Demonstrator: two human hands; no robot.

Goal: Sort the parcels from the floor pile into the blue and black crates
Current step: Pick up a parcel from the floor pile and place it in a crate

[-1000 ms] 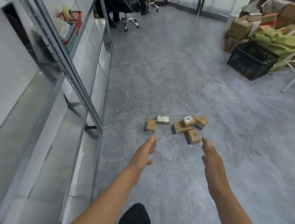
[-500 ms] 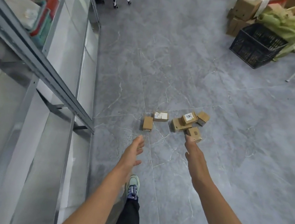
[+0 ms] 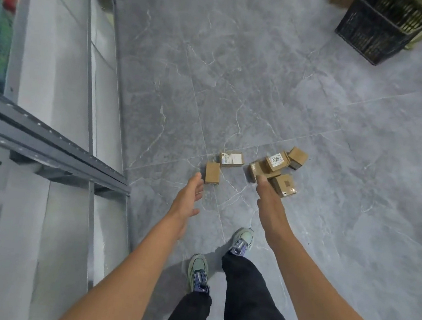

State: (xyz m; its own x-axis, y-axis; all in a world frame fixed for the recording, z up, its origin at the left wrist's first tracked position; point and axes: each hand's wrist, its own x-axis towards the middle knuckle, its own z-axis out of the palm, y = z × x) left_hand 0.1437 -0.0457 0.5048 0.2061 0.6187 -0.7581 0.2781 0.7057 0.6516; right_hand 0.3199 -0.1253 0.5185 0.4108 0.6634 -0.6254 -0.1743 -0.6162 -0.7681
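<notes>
Head: left grip (image 3: 187, 199), right grip (image 3: 268, 201) open near parcels (image 3: 275, 163).

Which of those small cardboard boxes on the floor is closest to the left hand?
The plain brown cardboard box at the far left, just beyond the left hand; the other boxes lie farther right.

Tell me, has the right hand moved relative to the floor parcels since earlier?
Yes. Against the parcel cluster, the right hand has shifted left, from its near-right corner to its near-left one.
</notes>
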